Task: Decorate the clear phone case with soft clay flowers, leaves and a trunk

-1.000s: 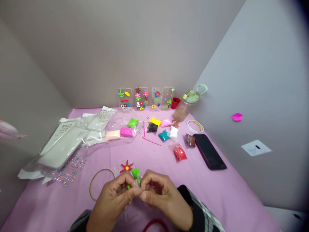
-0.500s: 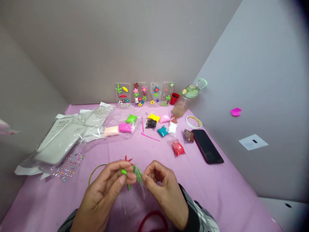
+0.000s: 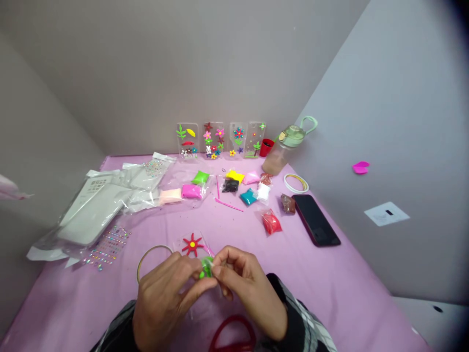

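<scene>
A small clear packet of green clay [image 3: 207, 265] is between my two hands, above the near part of the table. My left hand [image 3: 164, 293] is closed on its left side, with a bit of bright green clay showing by the thumb and fingers. With thumb and fingers pinched, my right hand [image 3: 249, 291] grips the clear plastic from the right. Just beyond them lies a red clay flower with a yellow centre [image 3: 192, 244] on a clear case, partly hidden by my hands. A tape ring [image 3: 140, 264] lies beside my left hand.
Clear phone cases with clay decorations [image 3: 213, 141] lean on the back wall beside a bottle [image 3: 278, 154]. Clay packets [image 3: 248, 196] lie mid-table. A black phone [image 3: 317, 220] is right, bagged cases [image 3: 93, 215] and gem stickers [image 3: 108, 248] left. A red loop [image 3: 234, 320] lies nearest me.
My left hand has turned over, palm down, and moved right against the green clay packet. The red flower, mostly covered before, now shows. My right hand stays pinched on the plastic.
</scene>
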{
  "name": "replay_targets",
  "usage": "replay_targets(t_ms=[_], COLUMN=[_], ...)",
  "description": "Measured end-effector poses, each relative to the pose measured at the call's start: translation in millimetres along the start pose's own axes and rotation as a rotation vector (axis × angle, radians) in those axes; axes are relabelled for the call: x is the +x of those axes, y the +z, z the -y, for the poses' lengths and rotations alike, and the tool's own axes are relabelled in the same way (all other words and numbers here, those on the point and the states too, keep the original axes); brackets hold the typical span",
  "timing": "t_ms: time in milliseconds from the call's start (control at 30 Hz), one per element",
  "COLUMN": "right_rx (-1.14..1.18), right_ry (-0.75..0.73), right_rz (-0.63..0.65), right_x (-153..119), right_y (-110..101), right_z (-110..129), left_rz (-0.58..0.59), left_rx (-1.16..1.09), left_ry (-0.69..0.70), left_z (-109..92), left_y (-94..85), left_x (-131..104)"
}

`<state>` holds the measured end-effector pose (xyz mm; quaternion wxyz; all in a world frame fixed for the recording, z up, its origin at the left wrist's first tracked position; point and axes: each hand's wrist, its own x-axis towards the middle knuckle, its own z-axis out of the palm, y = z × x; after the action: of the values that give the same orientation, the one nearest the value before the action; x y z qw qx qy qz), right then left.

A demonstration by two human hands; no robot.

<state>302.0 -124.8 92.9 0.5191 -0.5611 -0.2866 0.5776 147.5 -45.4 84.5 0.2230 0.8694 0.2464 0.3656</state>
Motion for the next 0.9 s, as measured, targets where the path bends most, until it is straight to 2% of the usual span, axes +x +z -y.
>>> replay_targets(t_ms=[100, 367, 567, 667, 800, 900], right_rx=[-0.003, 0.020, 0.007, -0.043, -0.052, -0.049], right_ry=[-0.006, -0.032, -0.023, -0.035, -0.054, -0.055], right_rz=[0.006, -0.009, -0.006, -0.005, -0.006, -0.002], right_x=[-2, -5, -6, -8, -9, -10], right_y=[3, 0, 0, 1, 1, 1], right_z=[0, 4, 4, 6, 7, 6], left_rz=[0.005, 0.285, 0.286, 0.339, 0.439, 0.438], left_rx=[0.034, 0.038, 0.031, -0.002, -0.023, -0.200], left_ry=[-0.013, 0.085, 0.089, 0.087, 0.007, -0.112], left_z=[-1, 1, 7, 9, 8, 4], left_y=[-2.8, -12.2, -15.0, -17.5, -16.2, -13.5], left_x=[-1, -6, -17, -18, -19, -18])
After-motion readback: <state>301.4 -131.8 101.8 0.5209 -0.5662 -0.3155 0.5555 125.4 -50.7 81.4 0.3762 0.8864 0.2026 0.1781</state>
